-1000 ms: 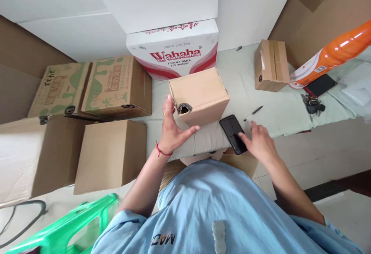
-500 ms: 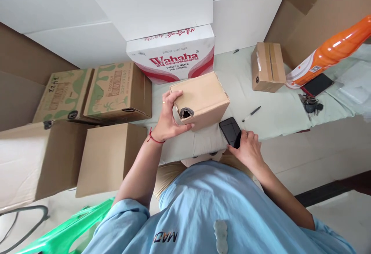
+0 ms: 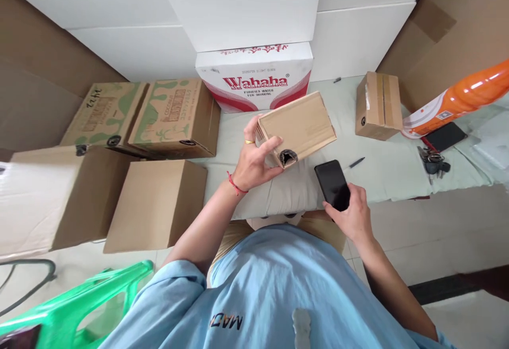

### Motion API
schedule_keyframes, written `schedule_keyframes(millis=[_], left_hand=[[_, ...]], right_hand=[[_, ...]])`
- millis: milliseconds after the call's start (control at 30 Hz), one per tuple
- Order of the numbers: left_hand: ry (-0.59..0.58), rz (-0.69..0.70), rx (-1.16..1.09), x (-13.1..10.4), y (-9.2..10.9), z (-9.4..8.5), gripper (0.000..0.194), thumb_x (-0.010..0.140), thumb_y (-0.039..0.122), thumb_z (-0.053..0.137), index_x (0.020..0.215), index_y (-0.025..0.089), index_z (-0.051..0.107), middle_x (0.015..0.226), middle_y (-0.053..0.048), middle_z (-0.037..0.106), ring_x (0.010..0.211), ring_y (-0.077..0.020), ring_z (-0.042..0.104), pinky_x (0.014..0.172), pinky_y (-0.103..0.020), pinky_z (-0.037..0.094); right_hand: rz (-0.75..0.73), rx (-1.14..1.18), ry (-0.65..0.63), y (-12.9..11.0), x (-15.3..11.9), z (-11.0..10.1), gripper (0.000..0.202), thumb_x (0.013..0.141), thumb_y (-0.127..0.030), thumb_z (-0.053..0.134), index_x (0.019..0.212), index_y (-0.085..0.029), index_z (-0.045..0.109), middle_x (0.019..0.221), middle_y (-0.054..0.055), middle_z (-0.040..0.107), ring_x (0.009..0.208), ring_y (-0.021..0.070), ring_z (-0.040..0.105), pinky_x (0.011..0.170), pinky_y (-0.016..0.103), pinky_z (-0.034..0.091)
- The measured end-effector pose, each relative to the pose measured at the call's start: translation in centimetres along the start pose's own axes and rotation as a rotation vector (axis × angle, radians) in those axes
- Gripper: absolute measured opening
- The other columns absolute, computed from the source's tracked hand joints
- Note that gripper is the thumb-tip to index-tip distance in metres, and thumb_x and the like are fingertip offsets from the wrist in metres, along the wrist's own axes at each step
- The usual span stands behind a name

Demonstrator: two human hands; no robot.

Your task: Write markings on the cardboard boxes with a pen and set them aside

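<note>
My left hand (image 3: 256,158) grips the left end of a small brown cardboard box (image 3: 304,126), with the thumb at its near corner and the fingers over the top and far side. A round hole with a dark, rough rim shows at that corner. The box is tilted above the pale green cloth. In my right hand (image 3: 353,211) is a black smartphone (image 3: 333,182), held by its lower right edges between thumb and fingers. Its screen faces up and is dark. A dark pen (image 3: 357,162) lies on the cloth to the right of the phone.
A white and red water carton (image 3: 258,86) stands behind the box. Brown cartons (image 3: 170,118) are grouped at left, above a green plastic stool (image 3: 71,306). At right are a taped small carton (image 3: 379,106), an orange bottle (image 3: 461,97), keys (image 3: 435,164) and a dark flat device (image 3: 444,137).
My left hand has moved the box to the right and tipped it. The phone, earlier lying by my right hand, is now raised in its grip. The whole view has shifted slightly.
</note>
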State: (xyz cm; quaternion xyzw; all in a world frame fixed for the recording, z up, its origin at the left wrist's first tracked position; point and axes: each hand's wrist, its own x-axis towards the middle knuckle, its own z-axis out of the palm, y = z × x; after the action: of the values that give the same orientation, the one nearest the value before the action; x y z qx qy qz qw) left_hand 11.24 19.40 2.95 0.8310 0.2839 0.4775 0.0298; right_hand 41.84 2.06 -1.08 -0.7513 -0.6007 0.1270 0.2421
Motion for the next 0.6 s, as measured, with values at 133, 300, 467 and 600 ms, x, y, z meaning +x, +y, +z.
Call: schedule_keyframes(millis=[133, 300, 467, 600], left_hand=[[0.022, 0.012, 0.018, -0.8, 0.4, 0.8, 0.073, 0.087, 0.039, 0.092, 0.151, 0.039, 0.056, 0.183, -0.015, 0.02, 0.171, -0.0452, 0.032, 0.127, -0.067, 0.048], [0.016, 0.023, 0.185, -2.0, 0.4, 0.3, 0.074, 0.092, 0.042, 0.089, 0.158, 0.039, 0.055, 0.19, -0.013, 0.018, 0.176, -0.0489, 0.023, 0.129, -0.074, 0.045], [-0.064, 0.009, 0.192, -1.0, 0.4, -0.6, 0.058, 0.104, 0.047, 0.076, 0.157, 0.033, 0.056, 0.166, -0.015, 0.062, 0.166, -0.0407, 0.048, 0.132, -0.069, 0.044], [-0.066, 0.017, 0.117, 0.6, 0.4, -1.5, 0.073, 0.109, 0.051, 0.069, 0.169, 0.029, 0.035, 0.157, -0.017, 0.069, 0.159, -0.035, 0.058, 0.129, -0.061, 0.05]], right_hand=[[-0.226, 0.162, 0.235, -1.4, -0.2, -2.0, 0.08, 0.09, -0.059, 0.079, 0.153, -0.019, 0.05, 0.136, 0.021, 0.064, 0.127, 0.0393, 0.068, 0.102, 0.058, 0.063], [-0.371, 0.226, 0.309, -5.6, 0.1, -3.6, 0.083, 0.09, -0.058, 0.081, 0.157, -0.022, 0.049, 0.133, 0.019, 0.064, 0.119, 0.0376, 0.07, 0.096, 0.056, 0.065], [-0.424, 0.268, 0.361, -9.6, 1.4, -3.3, 0.077, 0.092, -0.054, 0.08, 0.155, -0.021, 0.049, 0.13, 0.019, 0.064, 0.116, 0.0361, 0.069, 0.095, 0.056, 0.065], [-0.459, 0.301, 0.41, -11.8, 2.8, -2.7, 0.08, 0.091, -0.054, 0.081, 0.155, -0.022, 0.046, 0.129, 0.017, 0.062, 0.117, 0.0354, 0.067, 0.097, 0.059, 0.065]])
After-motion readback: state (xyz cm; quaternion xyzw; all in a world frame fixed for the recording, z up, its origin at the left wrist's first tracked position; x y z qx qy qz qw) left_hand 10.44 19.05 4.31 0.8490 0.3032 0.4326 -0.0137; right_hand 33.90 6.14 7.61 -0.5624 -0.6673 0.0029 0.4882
